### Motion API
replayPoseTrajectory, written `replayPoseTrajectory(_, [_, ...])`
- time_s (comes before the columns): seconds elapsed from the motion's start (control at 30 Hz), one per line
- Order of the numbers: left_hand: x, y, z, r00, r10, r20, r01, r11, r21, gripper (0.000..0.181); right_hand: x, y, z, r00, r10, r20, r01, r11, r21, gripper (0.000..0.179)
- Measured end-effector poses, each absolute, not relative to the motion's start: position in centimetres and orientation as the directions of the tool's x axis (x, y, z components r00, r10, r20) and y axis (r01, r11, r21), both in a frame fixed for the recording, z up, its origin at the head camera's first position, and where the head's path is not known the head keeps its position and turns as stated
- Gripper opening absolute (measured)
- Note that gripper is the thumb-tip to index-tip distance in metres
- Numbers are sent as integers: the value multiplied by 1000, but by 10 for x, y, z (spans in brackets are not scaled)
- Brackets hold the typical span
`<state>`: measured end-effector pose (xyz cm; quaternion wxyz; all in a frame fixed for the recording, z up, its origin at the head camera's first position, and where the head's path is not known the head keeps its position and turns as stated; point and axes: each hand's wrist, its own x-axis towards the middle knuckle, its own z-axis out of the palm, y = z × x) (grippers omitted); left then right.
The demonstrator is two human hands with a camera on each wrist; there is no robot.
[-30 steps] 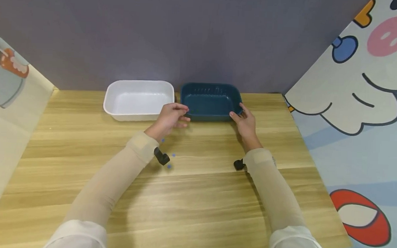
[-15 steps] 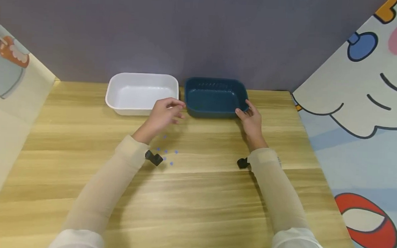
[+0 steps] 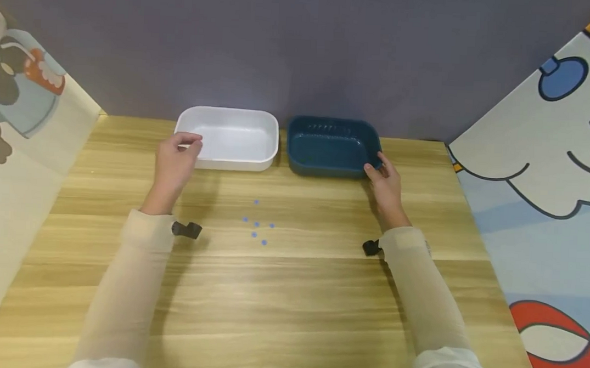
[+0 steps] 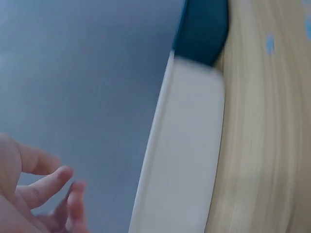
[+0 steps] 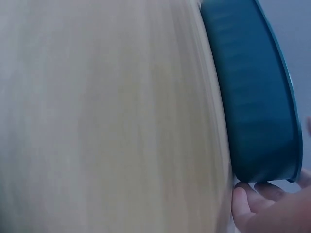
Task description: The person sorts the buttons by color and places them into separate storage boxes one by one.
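Note:
A white rectangular basin [image 3: 233,166] stands on the table against the grey wall. Beside it, to the right, is a dark teal basin [image 3: 327,171]. My left hand [image 3: 174,165] hovers at the white basin's front left corner, fingers loosely bent, thumb close to the forefinger. In the left wrist view nothing shows between the fingers [image 4: 46,189]. My right hand [image 3: 386,188] holds the teal basin's front right corner, thumb at the front rim and fingers along the right side. Several small blue pieces [image 3: 256,224] lie on the table in front of the basins.
The wood-grain table [image 3: 289,304] meets a grey wall [image 3: 291,46] behind the basins. Printed cartoon panels flank it on the left [image 3: 22,194] and right [image 3: 534,244]. A faint green spot shows inside the teal basin.
My left hand has moved left, from between the basins to the white basin's left corner, uncovering more blue pieces. My right hand stays at the teal basin's corner. The head view has shifted slightly.

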<state>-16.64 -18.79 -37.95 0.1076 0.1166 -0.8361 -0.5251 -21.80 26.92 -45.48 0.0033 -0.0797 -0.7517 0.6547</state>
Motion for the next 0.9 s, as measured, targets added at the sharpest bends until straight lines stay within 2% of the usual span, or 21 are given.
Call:
replayPoseTrajectory(0.07, [-166,-209,-381,-924,-381,23,-154,425,892,35,-215,271,-454,-990,99,-105,117,123,-985,66])
replayPoseTrajectory(0.17, [-167,-239,-388,-925,-378,-48,-205,387,899,45,-213,275,-455,-991,74,-109,116,101,-988,65])
replayPoseTrajectory(0.23, [-169,-255,-398,-945,-307,-109,-206,307,929,51,-211,277,-455,-991,79,-110,115,70,-991,64])
replayPoseTrajectory(0.37, [-169,-272,-419,-971,-123,-207,-214,53,975,59,-200,273,-452,-981,159,-109,110,-2,-994,60])
replayPoseTrajectory(0.43, [-169,-275,-429,-972,-59,-227,-223,-58,973,64,-191,269,-448,-970,233,-74,82,27,-996,55])
replayPoseTrajectory(0.53, [-173,-271,-443,-984,-27,-175,-170,-142,975,65,-177,262,-439,-951,306,34,12,148,-989,46])
replayPoseTrajectory(0.6, [-176,-265,-446,-989,-28,-143,-137,-158,978,65,-164,252,-424,-950,292,113,-32,269,-963,40])
replayPoseTrajectory(0.67, [-180,-259,-449,-993,-52,-107,-98,-151,984,61,-153,244,-417,-961,229,153,-71,334,-940,36])
replayPoseTrajectory(0.77, [-184,-254,-452,-992,-100,-83,-83,-1,997,58,-138,230,-413,-979,104,176,-115,434,-894,31])
replayPoseTrajectory(0.9, [-188,-253,-458,-987,-144,-66,-84,123,989,56,-127,218,-426,-979,-54,196,-197,494,-847,26])
